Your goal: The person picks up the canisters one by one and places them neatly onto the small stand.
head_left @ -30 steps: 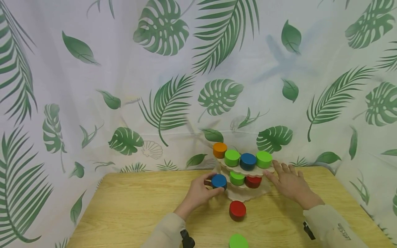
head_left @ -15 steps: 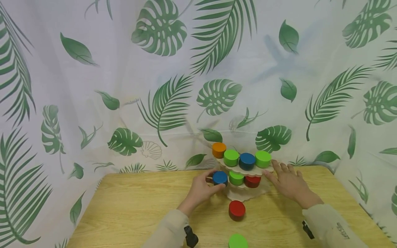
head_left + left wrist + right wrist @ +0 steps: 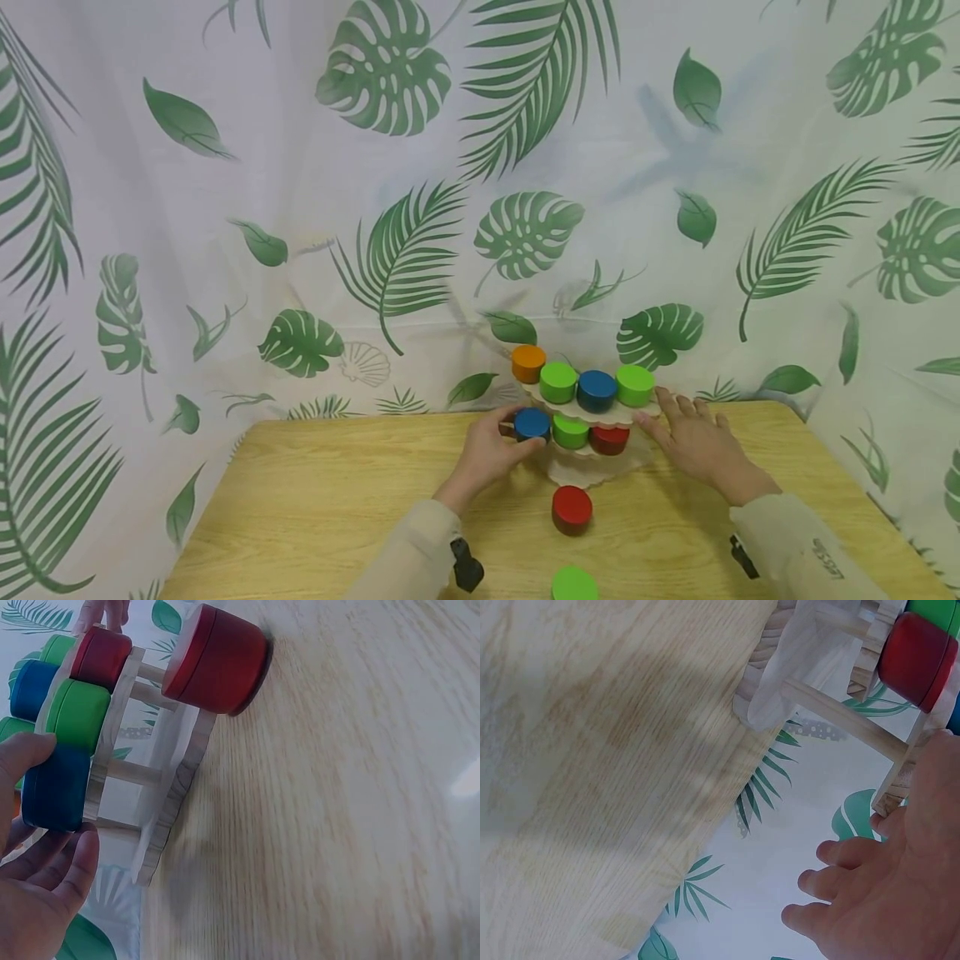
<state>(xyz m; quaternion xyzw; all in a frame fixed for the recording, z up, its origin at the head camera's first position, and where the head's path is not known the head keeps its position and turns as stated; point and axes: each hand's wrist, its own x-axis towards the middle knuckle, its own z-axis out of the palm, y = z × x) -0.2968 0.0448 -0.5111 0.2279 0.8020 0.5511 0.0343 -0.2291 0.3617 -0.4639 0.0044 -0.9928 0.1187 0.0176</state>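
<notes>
A pale wooden stand with scalloped tiers (image 3: pixel 588 472) carries round coloured tins with lids. My left hand (image 3: pixel 487 450) holds a blue tin (image 3: pixel 56 787) between thumb and fingers at the left end of the middle tier. Right beside it on that tier are a green tin (image 3: pixel 78 716) and a red tin (image 3: pixel 609 439). Above, the top tier bears an orange tin (image 3: pixel 528 363), a green tin (image 3: pixel 558 382), a blue tin (image 3: pixel 597 391) and another green tin (image 3: pixel 635 385). My right hand (image 3: pixel 701 442) pinches the top tier's right end between thumb and index finger, other fingers spread.
A red tin (image 3: pixel 572 510) stands on the wooden table (image 3: pixel 322 500) just in front of the stand. Nearer to me, a green tin (image 3: pixel 574 584) is cut by the frame's lower edge. A leaf-patterned cloth (image 3: pixel 420 275) hangs close behind the stand.
My left hand has moved slightly up and right with the blue tin, bringing it next to the green tin on the middle tier. My right hand has stayed at the stand's right end.
</notes>
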